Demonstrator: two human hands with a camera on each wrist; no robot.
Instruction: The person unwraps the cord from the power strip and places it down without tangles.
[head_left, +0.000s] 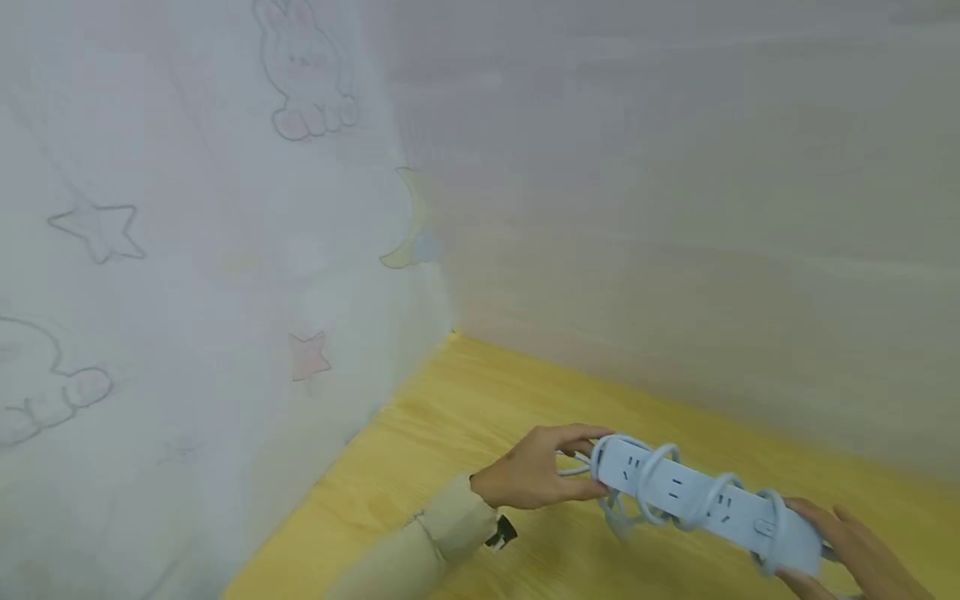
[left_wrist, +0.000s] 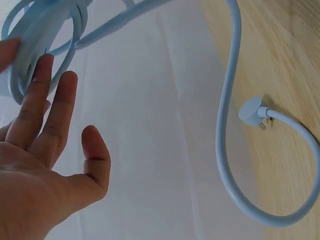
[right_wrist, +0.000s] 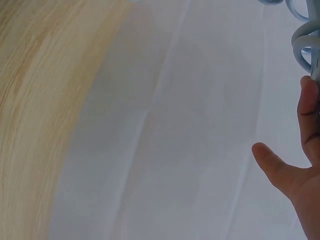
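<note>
A white power strip (head_left: 693, 492) is held up above the yellow wooden surface, its sockets facing the head camera. Its cable (head_left: 651, 483) winds round the body in several loops. My left hand (head_left: 536, 467) grips the far-left end between thumb and fingers. At the opposite end, my right hand (head_left: 851, 546) holds the strip with thumb and fingers on its two edges. In the left wrist view, a length of cable (left_wrist: 222, 135) hangs down in a curve to the plug (left_wrist: 252, 111), which is near the wood. Part of the right hand is cut off by the frame.
The wooden surface (head_left: 450, 400) runs into a corner between two pale walls. Cartoon drawings, including a rabbit (head_left: 303, 67) and a red star (head_left: 310, 357), mark the left wall. A small black and white item (head_left: 501, 533) shows beside the left sleeve (head_left: 450, 517).
</note>
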